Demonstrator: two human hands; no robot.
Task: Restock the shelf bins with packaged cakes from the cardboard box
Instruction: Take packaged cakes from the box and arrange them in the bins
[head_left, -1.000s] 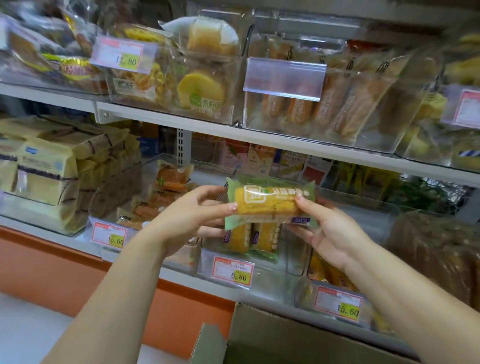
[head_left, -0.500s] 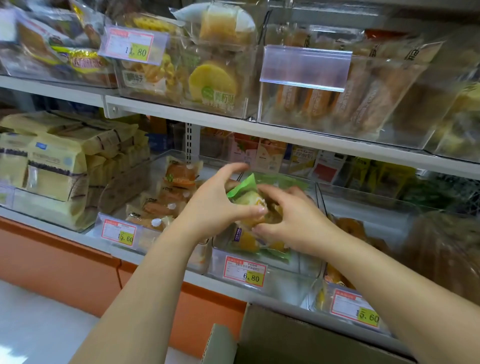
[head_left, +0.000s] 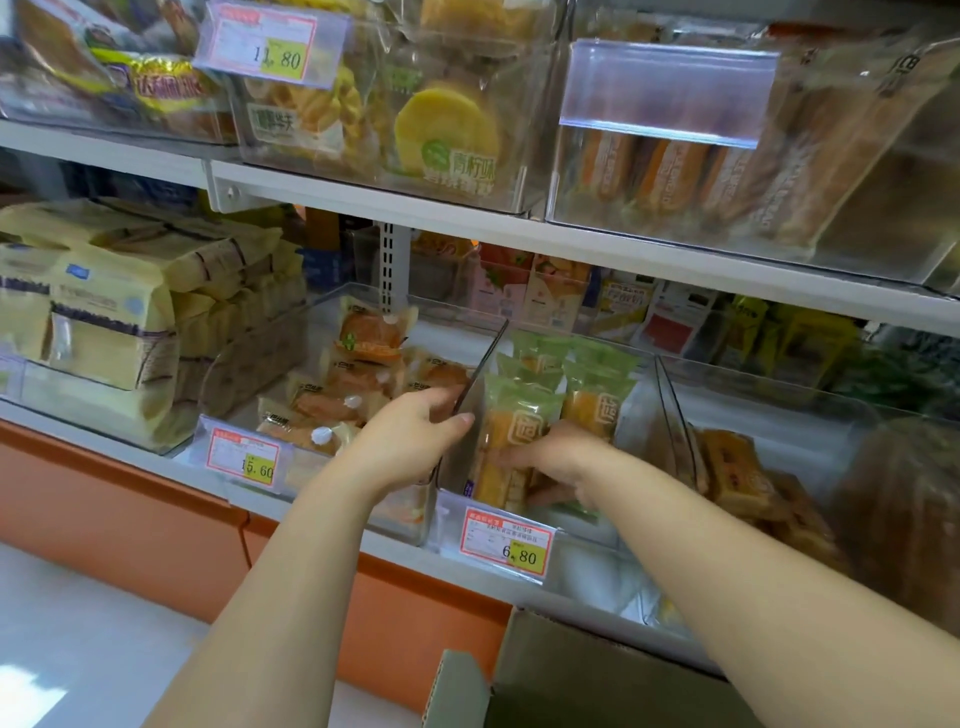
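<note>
Packaged cakes (head_left: 524, 431), green wrap, yellow sponge: upright in rows in the middle bin (head_left: 460, 457), clear plastic, at the front edge of the lower shelf (head_left: 400, 560), behind a price tag (head_left: 506, 540) marked 6.80. Foremost pack at the bin's front left corner.

Left hand (head_left: 410, 441): pinches the bin's left wall, thumb on one side and fingers on the other, likely steadying it.

Right hand (head_left: 558, 454): inside the bin, fingers (head_left: 511, 458) against the foremost pack's lower part, probably seating it. Gripping or merely pressing cannot be told.

Left-hand bin (head_left: 249, 374): orange-wrapped buns (head_left: 332, 405).

Right-hand bin (head_left: 753, 395): brown cakes (head_left: 732, 467).

Cardboard box (head_left: 597, 680): below the shelf edge, contents hidden.
</note>
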